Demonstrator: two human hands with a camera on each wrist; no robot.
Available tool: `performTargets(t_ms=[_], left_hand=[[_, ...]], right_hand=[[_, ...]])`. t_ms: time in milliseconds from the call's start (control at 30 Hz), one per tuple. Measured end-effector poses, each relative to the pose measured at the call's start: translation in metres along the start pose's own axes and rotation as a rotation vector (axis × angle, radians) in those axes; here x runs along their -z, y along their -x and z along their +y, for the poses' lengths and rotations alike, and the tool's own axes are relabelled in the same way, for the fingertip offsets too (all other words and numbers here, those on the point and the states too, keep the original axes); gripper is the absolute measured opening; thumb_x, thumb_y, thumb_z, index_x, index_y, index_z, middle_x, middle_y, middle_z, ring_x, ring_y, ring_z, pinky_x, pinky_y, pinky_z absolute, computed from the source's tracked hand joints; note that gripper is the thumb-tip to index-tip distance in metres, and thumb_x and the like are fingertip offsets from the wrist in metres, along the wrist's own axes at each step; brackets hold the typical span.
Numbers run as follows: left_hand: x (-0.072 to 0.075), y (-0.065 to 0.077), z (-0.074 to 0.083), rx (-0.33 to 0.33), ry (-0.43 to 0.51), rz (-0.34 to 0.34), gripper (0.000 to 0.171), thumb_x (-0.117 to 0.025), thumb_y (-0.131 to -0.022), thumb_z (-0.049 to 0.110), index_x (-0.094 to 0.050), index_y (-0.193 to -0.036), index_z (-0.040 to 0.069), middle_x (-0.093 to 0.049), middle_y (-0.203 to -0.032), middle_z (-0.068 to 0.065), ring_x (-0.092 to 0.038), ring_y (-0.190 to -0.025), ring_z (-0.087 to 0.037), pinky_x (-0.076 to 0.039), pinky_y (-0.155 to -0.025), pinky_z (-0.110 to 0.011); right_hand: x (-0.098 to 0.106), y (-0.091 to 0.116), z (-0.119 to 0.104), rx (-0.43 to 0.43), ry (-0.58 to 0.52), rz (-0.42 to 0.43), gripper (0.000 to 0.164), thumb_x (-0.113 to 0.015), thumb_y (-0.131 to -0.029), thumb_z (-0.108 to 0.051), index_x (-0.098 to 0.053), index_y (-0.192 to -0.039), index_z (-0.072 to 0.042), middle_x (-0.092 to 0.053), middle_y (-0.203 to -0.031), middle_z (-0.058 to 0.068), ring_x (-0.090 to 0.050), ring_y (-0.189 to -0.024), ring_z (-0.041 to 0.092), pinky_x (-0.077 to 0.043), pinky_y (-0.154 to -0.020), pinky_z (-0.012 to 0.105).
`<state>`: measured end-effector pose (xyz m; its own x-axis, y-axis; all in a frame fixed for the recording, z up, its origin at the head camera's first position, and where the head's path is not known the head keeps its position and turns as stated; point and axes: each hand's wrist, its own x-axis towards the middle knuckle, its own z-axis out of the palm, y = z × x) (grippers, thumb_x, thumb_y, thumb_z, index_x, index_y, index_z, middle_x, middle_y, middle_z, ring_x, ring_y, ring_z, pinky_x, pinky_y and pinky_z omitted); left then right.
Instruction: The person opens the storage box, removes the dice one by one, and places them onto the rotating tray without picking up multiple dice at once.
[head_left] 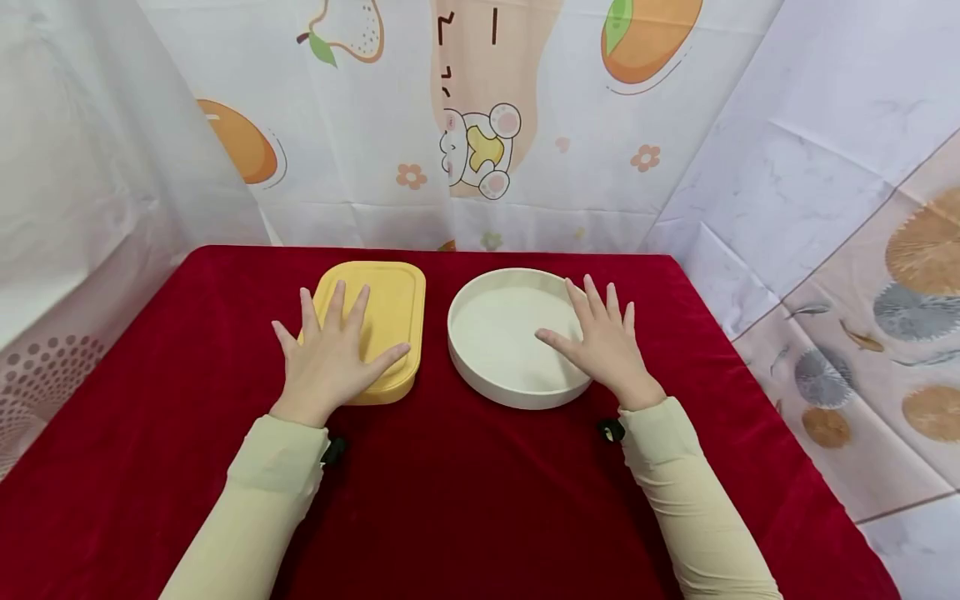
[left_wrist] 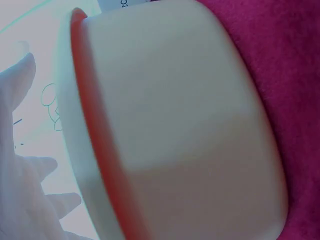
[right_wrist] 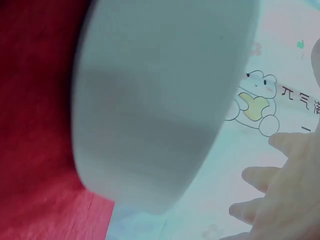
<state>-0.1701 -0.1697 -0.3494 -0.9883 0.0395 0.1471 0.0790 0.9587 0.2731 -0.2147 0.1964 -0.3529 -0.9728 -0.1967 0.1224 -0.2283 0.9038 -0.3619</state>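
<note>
In the head view a yellow rectangular box with a lid (head_left: 390,304) stands on the red cloth, left of centre. My left hand (head_left: 327,358) hovers over its near left part, fingers spread wide and holding nothing. To the right is a round white tray (head_left: 502,333) with a low rim and a bare inside. Over the tray's right side my right hand (head_left: 603,346) is held with spread fingers, also holding nothing. The left wrist view shows the box's side wall (left_wrist: 185,110) and lid edge up close; the right wrist view shows the tray's outer wall (right_wrist: 150,100).
A red velvet cloth (head_left: 480,500) covers the table. Behind it hangs a white curtain (head_left: 360,167) printed with fruit and a cartoon animal. Patterned sheets (head_left: 847,333) close off the right side, and white fabric (head_left: 90,208) hangs at the left.
</note>
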Motion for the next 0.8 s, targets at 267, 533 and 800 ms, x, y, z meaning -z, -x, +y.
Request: performTargets(t_ms=[267,533,800], left_hand=[[0.009,0.001,0.002,-0.018,0.051,0.051,0.101,-0.045,-0.085,0.080,-0.023,-0.158,0.014,-0.019,-0.164,-0.018,0.001,-0.150,-0.050,-0.004,-0.108,-0.080],[0.004,0.003,0.003,-0.093,0.121,0.186,0.082,-0.060,-0.087,0.064,-0.044,-0.148,0.011,-0.043,-0.151,-0.016,-0.023,-0.146,-0.047,-0.020,-0.113,-0.069],[0.000,0.010,0.003,-0.155,0.124,0.267,0.067,-0.066,-0.087,0.056,-0.060,-0.134,0.010,-0.059,-0.136,-0.013,-0.045,-0.131,-0.040,-0.041,-0.099,-0.063]], right_hand=[[0.002,-0.001,-0.012,0.027,-0.193,0.023,0.089,-0.057,-0.089,-0.066,-0.021,-0.159,-0.025,-0.014,-0.167,0.005,0.001,-0.154,0.038,0.005,-0.120,0.062],[-0.002,0.001,-0.028,-0.015,-0.492,0.056,0.076,-0.061,-0.093,-0.055,-0.036,-0.154,-0.017,-0.032,-0.161,0.007,-0.019,-0.152,0.030,-0.021,-0.120,0.056],[-0.011,0.005,-0.050,-0.033,-0.757,0.085,0.052,-0.060,-0.098,-0.039,-0.053,-0.143,-0.013,-0.051,-0.149,0.006,-0.039,-0.144,0.022,-0.033,-0.117,0.047]])
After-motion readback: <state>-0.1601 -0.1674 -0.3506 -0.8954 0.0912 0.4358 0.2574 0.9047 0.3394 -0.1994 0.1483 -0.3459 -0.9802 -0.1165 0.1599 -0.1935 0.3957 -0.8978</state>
